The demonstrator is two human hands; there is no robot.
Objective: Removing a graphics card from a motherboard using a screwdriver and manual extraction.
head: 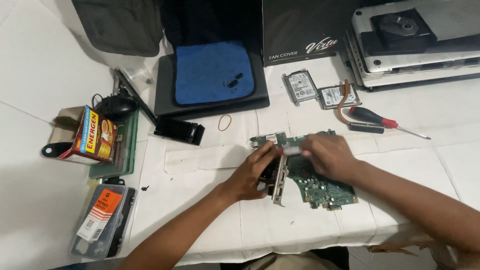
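A green laptop motherboard (320, 187) lies on the white table in front of me. My left hand (252, 172) rests on its left part, fingers curled around a black and silver metal piece (279, 182) standing on the board. My right hand (327, 155) hovers over the board's top middle, gripping a small screwdriver with a red and light handle (291, 149), its tip pointing left toward my left fingertips.
Two hard drives (300, 86) (336, 95), a copper heat pipe (342, 102) and a red-handled screwdriver (380, 120) lie behind the board. A blue cloth (212, 72) with small screws lies on a black laptop base. A black heatsink (179, 131), rubber band (225, 122), boxes and a parts case (102, 220) sit left.
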